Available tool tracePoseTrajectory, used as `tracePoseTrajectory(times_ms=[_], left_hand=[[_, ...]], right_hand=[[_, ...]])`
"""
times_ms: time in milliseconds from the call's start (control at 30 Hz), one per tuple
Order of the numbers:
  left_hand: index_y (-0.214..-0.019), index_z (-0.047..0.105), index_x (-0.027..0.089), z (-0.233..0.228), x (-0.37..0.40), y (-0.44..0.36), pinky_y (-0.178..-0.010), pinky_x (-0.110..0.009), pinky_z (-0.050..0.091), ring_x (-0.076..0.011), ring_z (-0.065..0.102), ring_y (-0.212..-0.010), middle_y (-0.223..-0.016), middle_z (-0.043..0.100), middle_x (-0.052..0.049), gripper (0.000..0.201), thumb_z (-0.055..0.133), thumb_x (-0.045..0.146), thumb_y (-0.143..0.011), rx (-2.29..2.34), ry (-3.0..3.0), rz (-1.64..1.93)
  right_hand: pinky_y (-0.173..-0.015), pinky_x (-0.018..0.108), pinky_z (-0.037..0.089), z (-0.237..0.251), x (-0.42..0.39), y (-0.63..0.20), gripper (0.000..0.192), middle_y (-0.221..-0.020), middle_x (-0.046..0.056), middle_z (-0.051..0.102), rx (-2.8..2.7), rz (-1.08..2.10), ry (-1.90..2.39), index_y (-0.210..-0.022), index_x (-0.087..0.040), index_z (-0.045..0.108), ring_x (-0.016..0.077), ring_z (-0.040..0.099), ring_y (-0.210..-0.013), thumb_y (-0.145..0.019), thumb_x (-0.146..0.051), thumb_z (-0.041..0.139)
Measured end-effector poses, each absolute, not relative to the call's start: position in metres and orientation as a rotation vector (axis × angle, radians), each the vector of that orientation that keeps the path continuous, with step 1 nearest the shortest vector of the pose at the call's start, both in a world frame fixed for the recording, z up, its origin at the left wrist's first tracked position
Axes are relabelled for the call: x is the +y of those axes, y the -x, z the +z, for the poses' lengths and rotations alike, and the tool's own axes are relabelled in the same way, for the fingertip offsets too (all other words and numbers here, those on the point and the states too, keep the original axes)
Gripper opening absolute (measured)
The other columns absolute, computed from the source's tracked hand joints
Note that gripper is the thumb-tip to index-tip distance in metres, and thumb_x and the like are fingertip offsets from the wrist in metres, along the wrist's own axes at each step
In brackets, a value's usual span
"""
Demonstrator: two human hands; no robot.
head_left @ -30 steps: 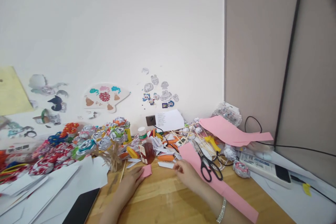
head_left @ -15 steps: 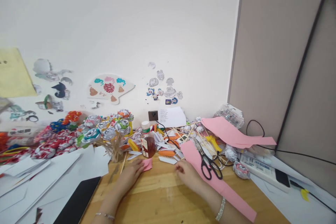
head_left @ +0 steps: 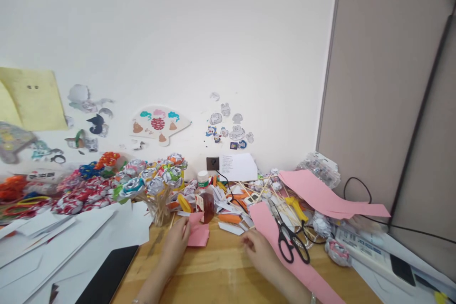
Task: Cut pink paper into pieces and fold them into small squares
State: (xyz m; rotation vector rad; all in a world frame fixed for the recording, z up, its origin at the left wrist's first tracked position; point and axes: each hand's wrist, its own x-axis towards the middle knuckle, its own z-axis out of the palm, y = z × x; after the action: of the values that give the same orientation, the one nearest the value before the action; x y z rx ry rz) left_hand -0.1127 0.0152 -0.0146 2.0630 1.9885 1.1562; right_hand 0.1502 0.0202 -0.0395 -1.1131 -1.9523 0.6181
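My left hand is closed on folded pink paper, thumb and fingers gripping its left edge. The pieces stand out to the right of my fingers, just above the wooden table in front of a glue bottle with a white cap. My right hand hovers over the wood with loosely curled fingers slightly apart and nothing visible in them. Beside it lies a long pink paper strip, partly under my right forearm. Black-handled scissors rest on that strip.
White paper sheets and a black flat object cover the left side. Paper flowers and thin sticks stand behind. Paper scraps, a yellow-handled tool and another pink sheet crowd the back right.
My left hand has lifted the pink paper, which now shows more of itself and spreads in separate pieces. The right hand stays in nearly the same place. The view has shifted slightly.
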Motion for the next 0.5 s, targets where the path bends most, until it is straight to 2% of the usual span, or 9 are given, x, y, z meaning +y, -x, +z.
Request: tracePoseTrajectory(times_ms=[100, 200, 400, 500], left_hand=[[-0.079, 0.047, 0.02, -0.016, 0.017, 0.112, -0.065, -0.027, 0.042, -0.0174, 0.055, -0.073, -0.074, 0.056, -0.001, 0.02, 0.035, 0.036, -0.078, 1.811, -1.683, 1.522], [-0.087, 0.046, 0.018, -0.022, 0.022, 0.112, -0.061, -0.028, 0.045, -0.0178, 0.056, -0.07, -0.074, 0.057, -0.002, 0.028, 0.039, 0.042, -0.075, 1.599, -1.374, 1.672], [-0.097, 0.047, 0.018, -0.026, 0.023, 0.102, -0.05, -0.027, 0.045, -0.0158, 0.058, -0.054, -0.065, 0.06, 0.0, 0.038, 0.042, 0.048, -0.074, 1.441, -1.3, 1.507], [-0.095, 0.053, 0.018, -0.022, 0.019, 0.092, -0.05, -0.027, 0.045, -0.0171, 0.058, -0.056, -0.064, 0.062, -0.001, 0.043, 0.043, 0.054, -0.072, 1.395, -1.362, 1.392]], right_hand=[[-0.066, 0.026, 0.04, -0.041, 0.021, -0.149, 0.027, -0.076, 0.005, 0.059, -1.963, 0.608, 1.113, -0.073, -0.018, 0.059, 0.0186, 0.054, -0.074, -0.062, -0.003, 0.04], [-0.066, 0.027, 0.04, -0.04, 0.02, -0.148, 0.027, -0.076, 0.005, 0.059, -1.964, 0.62, 1.113, -0.074, -0.018, 0.059, 0.0188, 0.054, -0.073, -0.062, -0.003, 0.04], [-0.066, 0.027, 0.041, -0.043, 0.02, -0.144, 0.021, -0.074, 0.004, 0.059, -1.905, 0.729, 1.112, -0.072, -0.019, 0.059, 0.0195, 0.054, -0.073, -0.065, -0.007, 0.043], [-0.066, 0.027, 0.042, -0.043, 0.018, -0.142, 0.024, -0.077, 0.005, 0.059, -1.874, 0.795, 1.101, -0.083, -0.018, 0.06, 0.0187, 0.055, -0.073, -0.068, -0.009, 0.043]])
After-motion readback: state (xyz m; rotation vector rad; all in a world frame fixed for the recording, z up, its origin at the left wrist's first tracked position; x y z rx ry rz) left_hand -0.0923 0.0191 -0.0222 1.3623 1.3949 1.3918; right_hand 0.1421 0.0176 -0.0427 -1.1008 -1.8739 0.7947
